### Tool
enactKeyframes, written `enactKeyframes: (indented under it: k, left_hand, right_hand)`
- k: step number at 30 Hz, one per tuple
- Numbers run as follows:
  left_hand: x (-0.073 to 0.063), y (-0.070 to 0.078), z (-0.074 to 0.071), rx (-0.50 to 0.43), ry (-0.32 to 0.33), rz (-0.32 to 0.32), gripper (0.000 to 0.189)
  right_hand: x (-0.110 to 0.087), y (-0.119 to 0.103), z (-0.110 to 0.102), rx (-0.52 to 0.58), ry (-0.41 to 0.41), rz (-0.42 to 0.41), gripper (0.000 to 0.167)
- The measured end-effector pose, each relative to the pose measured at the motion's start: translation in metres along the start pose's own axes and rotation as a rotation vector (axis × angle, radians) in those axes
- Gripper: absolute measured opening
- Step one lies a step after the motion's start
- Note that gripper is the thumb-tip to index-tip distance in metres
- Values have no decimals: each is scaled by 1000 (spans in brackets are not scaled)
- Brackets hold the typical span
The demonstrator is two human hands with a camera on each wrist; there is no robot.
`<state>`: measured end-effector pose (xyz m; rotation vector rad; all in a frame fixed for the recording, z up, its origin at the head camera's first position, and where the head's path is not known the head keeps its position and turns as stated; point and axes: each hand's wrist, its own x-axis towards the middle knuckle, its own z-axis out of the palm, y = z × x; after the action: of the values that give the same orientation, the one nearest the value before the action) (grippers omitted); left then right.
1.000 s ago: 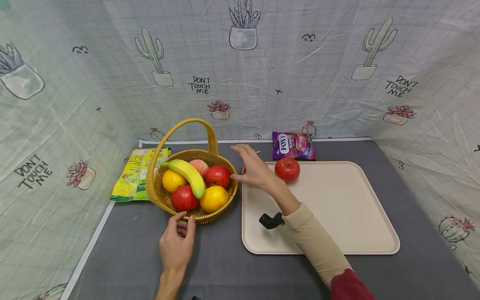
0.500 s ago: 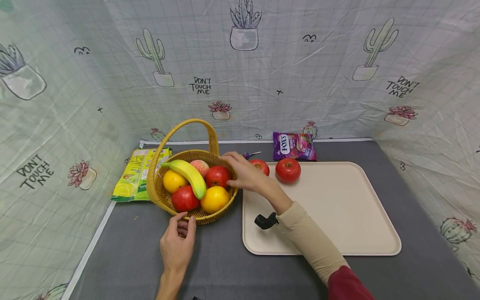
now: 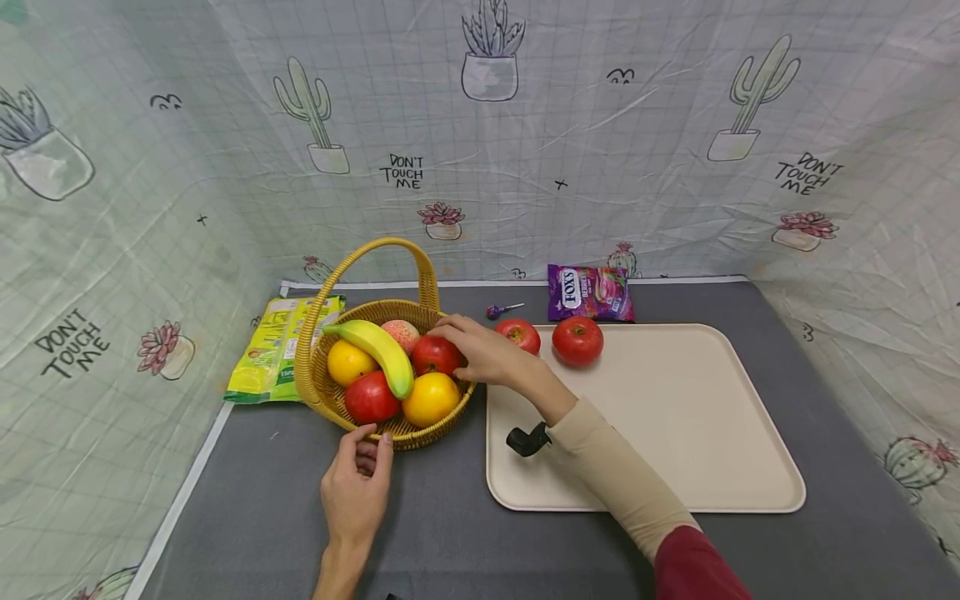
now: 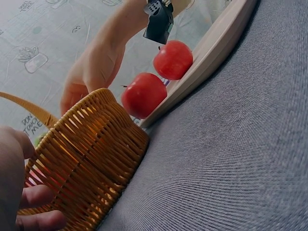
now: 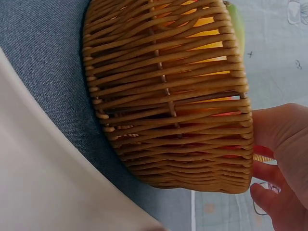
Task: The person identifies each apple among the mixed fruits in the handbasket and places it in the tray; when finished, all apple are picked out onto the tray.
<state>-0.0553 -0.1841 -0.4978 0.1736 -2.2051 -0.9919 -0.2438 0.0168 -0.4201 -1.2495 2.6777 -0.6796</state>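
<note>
A yellow wicker basket holds a banana, a peach, two orange-yellow fruits, and red apples. My left hand holds the basket's near rim between thumb and forefinger, its other fingers bent beside the woven wall in the left wrist view. Over the right rim reaches my right hand, fingers and thumb round the red apple at the basket's right side; the right wrist view shows only slivers of red there. Two more red apples sit at the tray's back left.
Right of the basket lies a cream tray, under my right forearm. Behind it are a purple candy bag and a lollipop. A yellow-green packet lies behind the basket's left side. The basket's tall handle arches over the fruit.
My right hand has moved left from the tray's back left corner into the basket and closed round the apple. The tray apple and lollipop it covered now show. My left hand stays put.
</note>
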Motion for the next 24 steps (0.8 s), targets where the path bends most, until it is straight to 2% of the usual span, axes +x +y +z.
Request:
enactKeyframes:
  k: [14, 24]
  left_hand:
    - [0, -1, 0, 3, -2, -4, 21]
    - [0, -1, 0, -9, -3, -1, 21]
  right_hand:
    - [15, 3, 6, -43, -58, -40, 70]
    - [24, 3, 7, -73, -102, -21, 76]
